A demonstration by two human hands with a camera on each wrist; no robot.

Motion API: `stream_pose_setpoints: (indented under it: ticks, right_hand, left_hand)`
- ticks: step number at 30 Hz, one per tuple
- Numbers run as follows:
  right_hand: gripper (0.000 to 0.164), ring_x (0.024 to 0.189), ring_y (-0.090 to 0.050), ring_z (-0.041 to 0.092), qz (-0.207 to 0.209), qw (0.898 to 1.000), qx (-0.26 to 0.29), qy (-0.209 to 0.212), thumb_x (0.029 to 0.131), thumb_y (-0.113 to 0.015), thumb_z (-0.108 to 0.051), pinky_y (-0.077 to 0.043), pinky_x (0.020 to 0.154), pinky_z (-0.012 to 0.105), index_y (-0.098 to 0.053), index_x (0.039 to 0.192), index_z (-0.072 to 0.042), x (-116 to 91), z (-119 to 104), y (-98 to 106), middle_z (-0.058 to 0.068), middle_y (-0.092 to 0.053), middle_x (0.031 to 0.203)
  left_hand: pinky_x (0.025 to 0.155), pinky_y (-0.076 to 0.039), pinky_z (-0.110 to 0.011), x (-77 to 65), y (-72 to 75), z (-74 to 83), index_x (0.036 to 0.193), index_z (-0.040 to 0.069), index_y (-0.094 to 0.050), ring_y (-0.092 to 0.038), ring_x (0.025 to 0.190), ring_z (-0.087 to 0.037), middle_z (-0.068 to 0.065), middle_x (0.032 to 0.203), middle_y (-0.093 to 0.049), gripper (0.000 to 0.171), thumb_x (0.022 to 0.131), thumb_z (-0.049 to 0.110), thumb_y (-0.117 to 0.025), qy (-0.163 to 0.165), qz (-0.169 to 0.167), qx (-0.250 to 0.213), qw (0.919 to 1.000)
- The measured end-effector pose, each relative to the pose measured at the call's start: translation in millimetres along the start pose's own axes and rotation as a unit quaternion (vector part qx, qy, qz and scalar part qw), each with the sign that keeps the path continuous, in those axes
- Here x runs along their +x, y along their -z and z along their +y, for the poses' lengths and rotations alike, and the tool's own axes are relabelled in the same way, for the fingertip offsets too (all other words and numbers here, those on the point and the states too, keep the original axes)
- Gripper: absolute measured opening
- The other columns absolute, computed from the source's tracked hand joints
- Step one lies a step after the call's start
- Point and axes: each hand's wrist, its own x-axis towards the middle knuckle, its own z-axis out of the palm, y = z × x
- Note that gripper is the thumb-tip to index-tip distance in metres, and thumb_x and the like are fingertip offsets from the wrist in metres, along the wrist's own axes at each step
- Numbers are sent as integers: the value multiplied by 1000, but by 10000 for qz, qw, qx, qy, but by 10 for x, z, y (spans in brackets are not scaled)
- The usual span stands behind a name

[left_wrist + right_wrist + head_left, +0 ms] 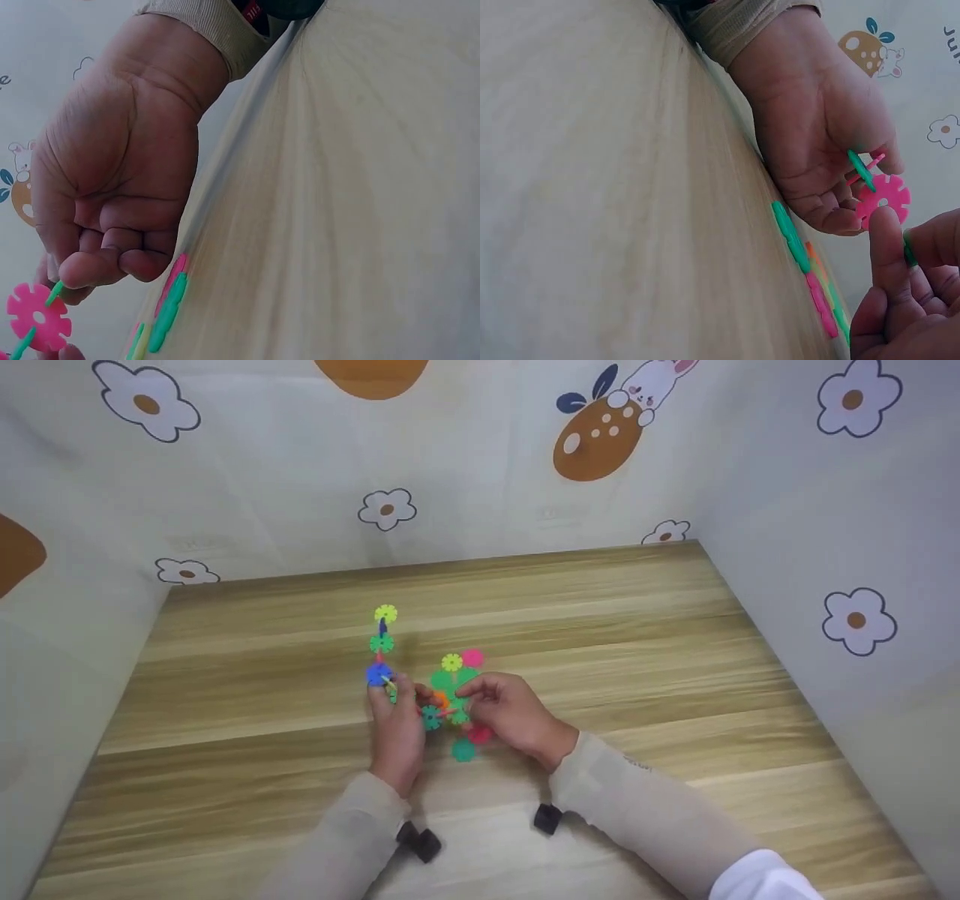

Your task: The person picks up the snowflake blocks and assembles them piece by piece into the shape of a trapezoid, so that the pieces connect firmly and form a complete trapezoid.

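Observation:
A chain of interlocked notched plastic discs runs between both hands. Its free end rises past the left hand [397,735], with a yellow disc [385,613], a green disc [382,643] and a blue disc [379,673]. The left hand grips the chain; in the right wrist view its fingers pinch a green disc [910,249]. Further along, a teal disc [430,718] leads to the right hand [517,716]. There, a pink disc [885,199] shows side-on to another green disc [861,171], which the right hand's curled fingers pinch. Those fingers partly hide this end.
Loose discs lie on the wooden table [637,622] beneath and around the hands, among them a pink disc [472,658], a yellow disc [451,662] and a teal disc [464,750]. Patterned white walls [285,495] bound the table at the back and sides.

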Motion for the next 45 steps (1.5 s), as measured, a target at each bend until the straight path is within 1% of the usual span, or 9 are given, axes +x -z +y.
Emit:
stream_pose_setpoints:
  ticks: [3, 6, 10, 13, 20, 29, 35, 40, 45]
  right_hand:
    - [29, 74, -72, 13, 135, 9999, 47, -23, 93, -56, 5, -59, 69, 26, -66, 120, 13, 20, 12, 39, 11, -72, 97]
    - [29, 76, -71, 14, 242, 9996, 116, -107, 94, -60, 3, -60, 68, 28, -66, 121, 11, 39, 15, 70, 10, -73, 98]
    - [31, 78, -71, 16, 291, 9994, 135, -135, 93, -64, 1, -61, 70, 29, -66, 123, 9, 56, 16, 99, 8, -73, 100]
    - [31, 80, -71, 17, 281, 9995, 144, -90, 93, -65, 0, -62, 74, 30, -66, 123, 10, 58, 18, 111, 9, -73, 104]
    - [32, 80, -72, 17, 162, 9995, 254, 28, 94, -62, 4, -61, 75, 30, -63, 124, 14, 52, -4, 105, 10, -72, 107]
    - [33, 86, -74, 14, -162, 9995, 269, 92, 95, -62, 5, -61, 79, 28, -62, 126, 14, 67, -4, 92, 8, -73, 106]
    - [46, 87, -71, 19, -211, 9997, -41, -62, 88, -55, 7, -62, 77, 32, -58, 134, 8, 145, -8, 203, 20, -64, 131]
    - [60, 80, -70, 20, -354, 9961, -598, -552, 88, -55, 2, -59, 72, 30, -52, 148, -4, 218, 2, 369, 12, -51, 153]
    - [65, 78, -68, 19, -449, 9914, -1042, -653, 89, -54, 0, -58, 67, 29, -48, 153, -6, 225, -23, 438, 9, -52, 153]
  left_hand:
    - [113, -38, -42, -5, 13, -2, 149, 13, -29, -56, 123, -29, -17, 118, -65, 46, 113, 33, -49, -91, -258, 140, 9995]
    - [121, -35, -46, -24, 18, 7, 163, 17, -14, -48, 138, -28, -19, 145, -53, 71, 108, 29, -58, 19, -482, 123, 9988]
    - [98, -58, -47, -47, -1, 19, 166, 23, 6, -62, 122, -30, -18, 146, -49, 95, 104, 23, -66, 247, -859, -266, 9956]
    - [81, -64, -42, -53, -19, 13, 164, 23, 9, -73, 96, -27, -17, 122, -60, 101, 101, 17, -70, 336, -1084, -511, 9922]
    - [83, -64, -37, -57, -47, 0, 151, 9, -16, -75, 84, -19, -10, 104, -65, 76, 99, 7, -72, 357, -1200, -664, 9899]
    - [84, -64, -39, -24, -40, -9, 147, 9, -15, -78, 78, -21, -11, 97, -72, 76, 97, 0, -71, 431, -1273, -1011, 9858]
    - [81, -62, -34, 14, -25, -22, 141, 9, -19, -72, 82, -18, -11, 102, -62, 64, 99, 4, -67, 565, -916, -1025, 9889]
    - [84, -60, -33, 36, -27, -17, 136, 5, -29, -68, 88, -19, -10, 103, -58, 47, 102, 6, -61, 637, -896, -1183, 9869]
    - [84, -59, -31, 51, -22, -9, 130, 6, -32, -66, 91, -19, -10, 105, -55, 37, 104, 6, -58, 738, -891, -1312, 9846]
